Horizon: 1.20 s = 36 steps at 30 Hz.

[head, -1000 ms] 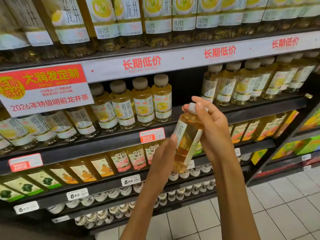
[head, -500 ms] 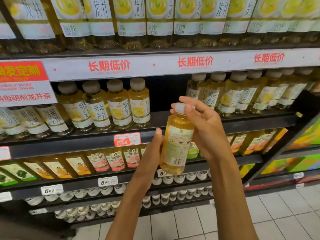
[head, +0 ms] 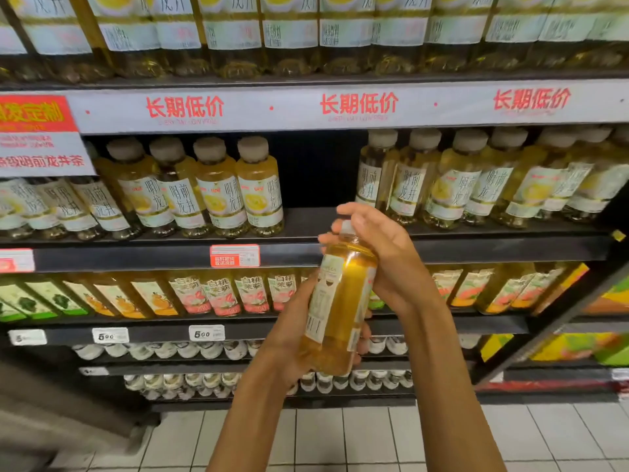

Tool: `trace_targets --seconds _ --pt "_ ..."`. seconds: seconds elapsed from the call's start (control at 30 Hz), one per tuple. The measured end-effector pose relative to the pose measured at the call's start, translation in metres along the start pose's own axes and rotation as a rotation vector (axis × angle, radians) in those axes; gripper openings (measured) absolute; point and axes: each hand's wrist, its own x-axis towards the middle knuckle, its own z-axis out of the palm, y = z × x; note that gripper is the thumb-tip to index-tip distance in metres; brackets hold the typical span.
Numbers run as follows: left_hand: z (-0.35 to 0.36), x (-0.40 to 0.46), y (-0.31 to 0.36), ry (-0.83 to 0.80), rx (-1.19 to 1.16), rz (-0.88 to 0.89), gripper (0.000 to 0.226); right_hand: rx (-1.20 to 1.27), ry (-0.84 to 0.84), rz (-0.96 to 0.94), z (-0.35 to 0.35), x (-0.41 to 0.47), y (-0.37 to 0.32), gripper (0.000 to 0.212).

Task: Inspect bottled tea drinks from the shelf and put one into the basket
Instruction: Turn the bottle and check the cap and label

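Note:
A tea bottle (head: 343, 301) with amber liquid and a pale label is held up in front of the shelves, slightly tilted. My left hand (head: 289, 338) cups its lower half from the left, fingers wrapping behind the base. My right hand (head: 381, 257) grips the neck and white cap from the right. Rows of the same kind of tea bottle (head: 224, 189) stand on the middle shelf (head: 476, 250), with a dark gap right behind the held bottle. No basket is in view.
Larger bottles fill the top shelf (head: 306, 35). Peach and orange tea bottles (head: 221, 294) lie on the shelf below, white caps lower still. Price tags (head: 206, 333) line the edges. A tiled floor (head: 340, 437) lies beneath; another shelf unit (head: 578, 335) angles off right.
The bottle has been turned in my hands, its label now facing left. My left hand has closed further around the lower part. The view has shifted closer to the shelf.

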Motion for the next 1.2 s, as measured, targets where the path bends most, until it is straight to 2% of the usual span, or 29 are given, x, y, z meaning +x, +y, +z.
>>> trace_targets --seconds 0.07,0.17,0.23,0.3,0.37,0.43,0.5,0.6,0.7,0.8,0.87,0.97,1.1,1.2 --pt "-0.002 0.001 -0.002 0.071 0.029 0.028 0.073 -0.024 0.035 -0.032 0.002 0.0 -0.002 0.016" --pt "-0.002 0.0 0.002 0.24 0.212 0.18 0.071 -0.166 0.121 -0.123 0.004 0.003 -0.008 0.016" --pt "0.002 -0.002 0.008 0.287 0.342 0.271 0.067 -0.23 0.209 -0.173 0.007 0.005 -0.01 0.016" --pt "0.004 0.0 0.012 0.316 0.372 0.306 0.066 -0.231 0.266 -0.195 0.013 0.007 -0.013 0.019" --pt "0.003 0.002 0.013 0.26 0.266 0.307 0.063 -0.2 0.255 -0.194 0.018 0.01 -0.017 0.026" --pt "0.001 0.002 0.016 0.108 0.032 0.252 0.059 -0.191 0.208 -0.18 0.02 0.014 -0.023 0.035" --pt "-0.001 0.0 0.02 -0.039 -0.095 0.199 0.06 -0.221 0.144 -0.161 0.021 0.02 -0.027 0.028" --pt "-0.006 0.001 0.025 -0.085 -0.027 0.148 0.066 -0.192 0.119 -0.145 0.021 0.026 -0.026 0.018" --pt "-0.008 -0.002 0.036 0.06 0.229 0.209 0.065 -0.208 0.168 -0.159 0.02 0.031 -0.027 0.014" --pt "-0.002 -0.003 0.042 0.078 0.386 0.247 0.058 -0.2 0.234 -0.123 0.014 0.039 -0.024 0.012" --pt "0.002 -0.004 0.043 0.067 0.305 0.221 0.051 -0.093 0.239 -0.037 0.011 0.043 -0.022 0.015" --pt "0.002 -0.006 0.045 0.007 0.101 0.18 0.06 0.138 0.19 0.052 0.007 0.043 -0.018 0.02" --pt "0.003 -0.016 0.047 -0.227 -0.123 0.107 0.062 0.094 0.165 0.097 0.004 0.043 -0.014 0.021" --pt "0.007 -0.023 0.047 -0.324 -0.135 0.108 0.057 0.084 0.167 0.185 0.007 0.04 -0.011 0.022"
